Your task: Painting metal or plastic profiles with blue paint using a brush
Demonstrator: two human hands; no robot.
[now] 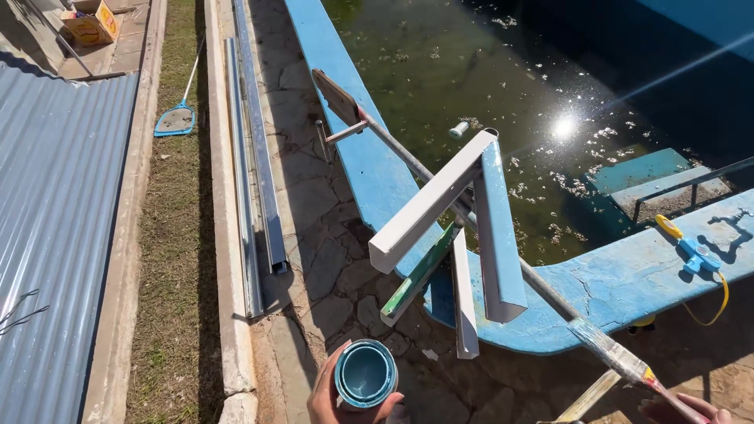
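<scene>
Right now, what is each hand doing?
Left hand: closed around an open paint can of blue paint.
Right hand: closed on a paintbrush handle.

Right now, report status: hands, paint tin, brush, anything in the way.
Left hand grips open blue paint tin. Right hand holds brush. Painted angle bars propped ahead, beside green pool.

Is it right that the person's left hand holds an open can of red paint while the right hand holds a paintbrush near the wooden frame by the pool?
Not quite. In the head view the can in the left hand holds blue paint, not red. The right hand does hold a paintbrush near the wooden frame.
</scene>
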